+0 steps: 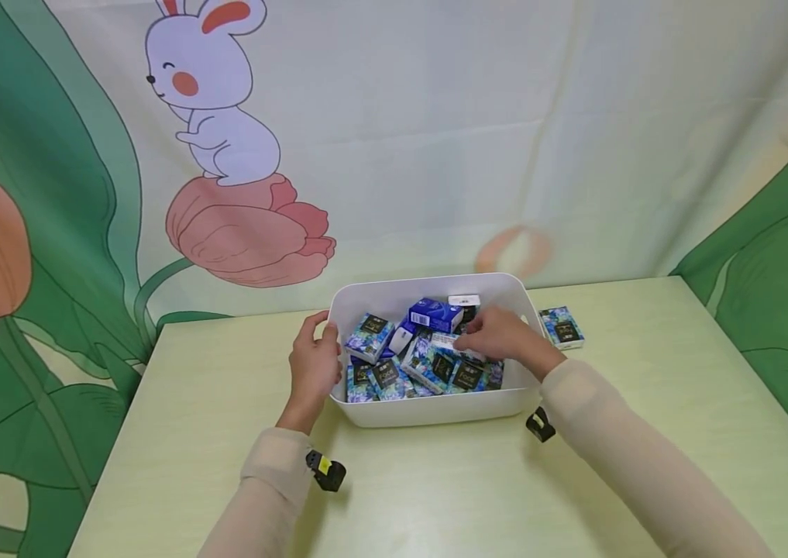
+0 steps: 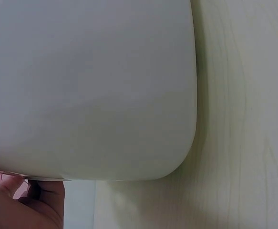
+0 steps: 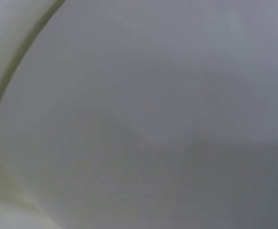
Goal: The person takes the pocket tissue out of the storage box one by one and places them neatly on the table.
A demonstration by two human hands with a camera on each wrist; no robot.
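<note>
A white plastic bin (image 1: 428, 411) stands on the table, filled with several small packs that look like pocket tissues, some blue-and-green patterned (image 1: 388, 377), some plain dark blue (image 1: 434, 315). At the bin's left end, my left hand (image 1: 314, 362) grips the rim, thumb on top. The left wrist view shows the curled fingers (image 2: 38, 205) at the edge of the bin wall (image 2: 96, 90). My right hand (image 1: 501, 335) reaches over the right rim and pinches a tissue pack (image 1: 444, 342) with a white side, partly covered by the fingers. Only bin wall (image 3: 143, 114) fills the right wrist view.
One patterned tissue pack (image 1: 562, 327) lies on the table just right of the bin. Behind the light wooden table (image 1: 212, 403) hangs a curtain (image 1: 421, 155) printed with a rabbit and flowers. Each wrist carries a small black camera (image 1: 327, 470).
</note>
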